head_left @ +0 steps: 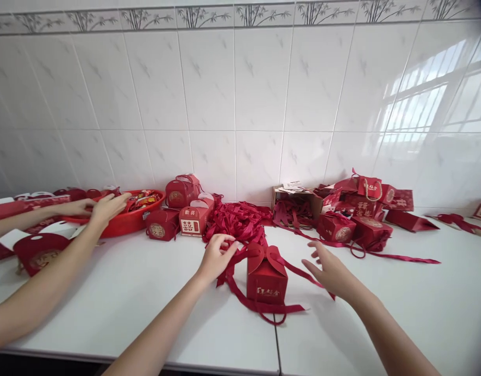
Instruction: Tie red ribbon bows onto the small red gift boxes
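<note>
A red gift box [267,279] with gold lettering stands upright on the table in front of me. A dark red ribbon [298,272] runs through the petal-shaped flaps at its top, with its tails out to both sides. At the box's left, my left hand [215,259] is closed, thumb and fingertips together on the ribbon's left part. My right hand [327,269] is open to the right of the box, fingers apart and nothing in them, close to the ribbon's right tail. A cord handle [277,319] loops down onto the table before the box.
Behind the box lies a heap of red ribbons [238,219]. Red boxes [193,222] stand left of it; more boxes [371,230] are piled right, beside a carton [277,201] of ribbons. Another person's hands [107,209] reach over a red basin [126,223] of wrapped sweets.
</note>
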The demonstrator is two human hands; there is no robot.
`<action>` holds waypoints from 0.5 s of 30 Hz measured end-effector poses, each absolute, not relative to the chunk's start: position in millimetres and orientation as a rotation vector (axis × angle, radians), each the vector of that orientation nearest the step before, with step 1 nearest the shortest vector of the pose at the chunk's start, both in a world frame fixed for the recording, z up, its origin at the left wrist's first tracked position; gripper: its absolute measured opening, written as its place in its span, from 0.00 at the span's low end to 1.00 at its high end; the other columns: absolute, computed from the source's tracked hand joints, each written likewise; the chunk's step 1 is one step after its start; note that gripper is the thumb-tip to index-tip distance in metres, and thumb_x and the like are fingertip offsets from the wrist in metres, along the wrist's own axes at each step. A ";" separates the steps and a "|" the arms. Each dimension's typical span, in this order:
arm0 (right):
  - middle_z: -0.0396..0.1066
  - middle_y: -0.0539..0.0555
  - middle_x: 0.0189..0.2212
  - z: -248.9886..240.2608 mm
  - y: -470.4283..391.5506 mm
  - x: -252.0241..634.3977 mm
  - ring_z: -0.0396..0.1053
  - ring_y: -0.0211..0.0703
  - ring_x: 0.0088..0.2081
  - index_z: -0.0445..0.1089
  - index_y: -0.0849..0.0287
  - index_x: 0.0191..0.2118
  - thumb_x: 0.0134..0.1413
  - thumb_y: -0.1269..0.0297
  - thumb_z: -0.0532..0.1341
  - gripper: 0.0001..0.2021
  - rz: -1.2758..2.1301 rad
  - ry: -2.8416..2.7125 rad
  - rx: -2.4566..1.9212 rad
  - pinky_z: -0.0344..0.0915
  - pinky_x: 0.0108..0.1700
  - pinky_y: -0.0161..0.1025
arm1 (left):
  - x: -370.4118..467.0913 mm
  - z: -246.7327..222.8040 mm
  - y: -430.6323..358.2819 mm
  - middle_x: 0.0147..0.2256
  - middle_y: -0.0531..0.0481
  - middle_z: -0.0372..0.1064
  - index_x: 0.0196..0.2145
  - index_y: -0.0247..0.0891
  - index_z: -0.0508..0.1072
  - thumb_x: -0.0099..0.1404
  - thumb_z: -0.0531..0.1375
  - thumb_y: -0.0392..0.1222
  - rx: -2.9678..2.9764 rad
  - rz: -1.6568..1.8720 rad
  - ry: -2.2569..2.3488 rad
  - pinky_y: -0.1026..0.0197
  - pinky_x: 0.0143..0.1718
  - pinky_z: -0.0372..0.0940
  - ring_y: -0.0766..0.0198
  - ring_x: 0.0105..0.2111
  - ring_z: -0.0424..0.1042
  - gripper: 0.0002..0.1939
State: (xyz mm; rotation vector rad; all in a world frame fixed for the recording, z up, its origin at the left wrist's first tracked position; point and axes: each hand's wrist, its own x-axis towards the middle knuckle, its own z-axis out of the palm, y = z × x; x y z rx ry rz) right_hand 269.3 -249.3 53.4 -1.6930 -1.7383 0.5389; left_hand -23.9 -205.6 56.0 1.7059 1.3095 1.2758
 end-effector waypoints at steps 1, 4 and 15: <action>0.67 0.61 0.44 56.7 -255.0 271.1 0.67 0.51 0.43 0.60 0.57 0.49 0.55 0.55 0.55 0.18 0.454 -1.748 -1.743 0.62 0.39 0.44 | -25.4 60.9 -211.4 0.38 0.46 0.64 0.33 0.38 0.70 0.55 0.59 0.58 1.732 1.318 1.346 0.62 0.35 0.60 0.59 0.39 0.64 0.19; 0.71 0.59 0.40 68.8 -273.1 268.9 0.69 0.49 0.38 0.67 0.55 0.42 0.59 0.57 0.49 0.14 0.574 -1.949 -1.737 0.62 0.37 0.43 | -27.8 70.5 -232.2 0.27 0.51 0.63 0.29 0.36 0.72 0.60 0.52 0.59 1.744 1.092 1.373 0.63 0.27 0.57 0.65 0.26 0.61 0.22; 0.63 0.46 0.19 25.8 -269.8 239.4 0.60 0.35 0.17 0.64 0.52 0.53 0.60 0.53 0.50 0.19 1.193 -1.813 -1.576 0.57 0.23 0.34 | -16.7 35.7 -241.3 0.39 0.45 0.72 0.49 0.44 0.69 0.58 0.60 0.41 1.276 0.988 1.275 0.67 0.24 0.59 0.59 0.36 0.72 0.19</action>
